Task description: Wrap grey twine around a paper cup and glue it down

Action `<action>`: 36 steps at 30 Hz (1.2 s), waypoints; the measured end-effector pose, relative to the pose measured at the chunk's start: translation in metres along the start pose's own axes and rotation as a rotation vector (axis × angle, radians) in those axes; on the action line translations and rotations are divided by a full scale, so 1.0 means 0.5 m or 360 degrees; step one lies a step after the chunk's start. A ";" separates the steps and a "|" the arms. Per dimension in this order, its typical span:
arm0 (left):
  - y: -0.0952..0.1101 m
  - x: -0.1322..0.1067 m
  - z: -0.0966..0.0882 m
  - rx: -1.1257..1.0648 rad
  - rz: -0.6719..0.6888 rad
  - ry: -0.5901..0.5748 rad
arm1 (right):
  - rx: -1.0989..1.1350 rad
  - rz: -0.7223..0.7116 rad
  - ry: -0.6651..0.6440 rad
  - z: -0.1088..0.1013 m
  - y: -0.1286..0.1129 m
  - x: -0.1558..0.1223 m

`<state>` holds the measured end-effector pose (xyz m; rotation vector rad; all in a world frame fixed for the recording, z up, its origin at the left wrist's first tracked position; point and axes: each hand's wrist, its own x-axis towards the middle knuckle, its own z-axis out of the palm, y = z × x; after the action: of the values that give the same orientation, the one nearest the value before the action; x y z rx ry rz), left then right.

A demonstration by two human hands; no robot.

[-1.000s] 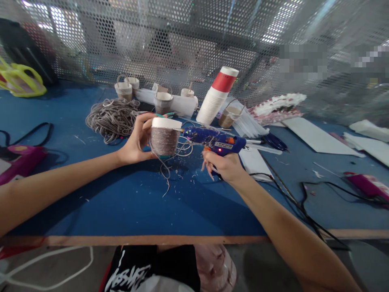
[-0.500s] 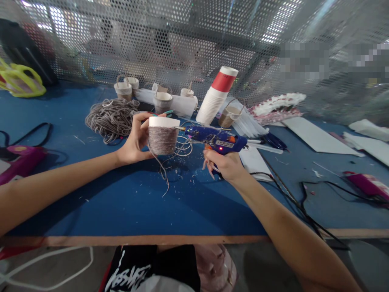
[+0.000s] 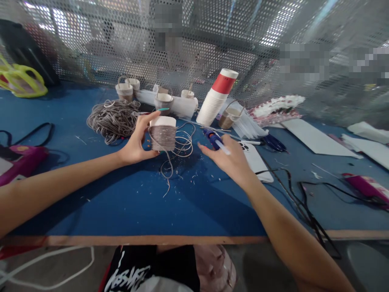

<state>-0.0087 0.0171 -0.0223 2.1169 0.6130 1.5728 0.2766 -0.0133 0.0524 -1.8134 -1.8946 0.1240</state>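
While the left hand (image 3: 135,142) holds the twine-wrapped cup (image 3: 163,136) in a closed grip over the blue surface (image 3: 121,194), loose twine (image 3: 180,146) trails from it. The right hand (image 3: 231,160) lies with fingers stretched over the glue gun (image 3: 213,139); whether its grip clasps the gun I cannot tell.

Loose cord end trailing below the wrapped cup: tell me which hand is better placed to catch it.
Probably right: the right hand is open beside the glue gun, near the loose cord end; the left hand holds the wrapped cup.
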 end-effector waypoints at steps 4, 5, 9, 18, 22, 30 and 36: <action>-0.004 -0.004 0.003 0.0133 -0.0040 0.0006 | -0.0168 -0.0087 -0.0248 0.011 0.035 0.009; -0.002 -0.005 0.004 0.0178 -0.0053 0.0017 | -0.0174 -0.0119 -0.0261 0.011 0.039 0.009; 0.012 -0.005 0.005 0.0354 -0.0085 0.0019 | -0.0044 -0.0164 -0.0171 -0.001 0.018 -0.011; 0.034 -0.003 0.004 0.0502 0.0049 0.0063 | 0.1449 -0.0049 -0.0434 0.032 -0.072 -0.073; 0.038 -0.001 0.005 0.0564 0.0086 0.0082 | 0.1644 0.0021 -0.0723 0.053 -0.083 -0.081; 0.053 0.006 0.002 0.0742 0.0090 -0.0118 | 0.1952 0.0060 -0.0837 0.033 -0.105 -0.083; 0.053 0.005 0.008 0.0627 0.0173 -0.0229 | 0.1878 -0.0170 -0.0415 0.013 -0.084 -0.063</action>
<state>-0.0019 -0.0033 -0.0058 2.5648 0.8250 1.4284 0.2350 -0.0460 0.0543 -0.8879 -1.4840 1.1949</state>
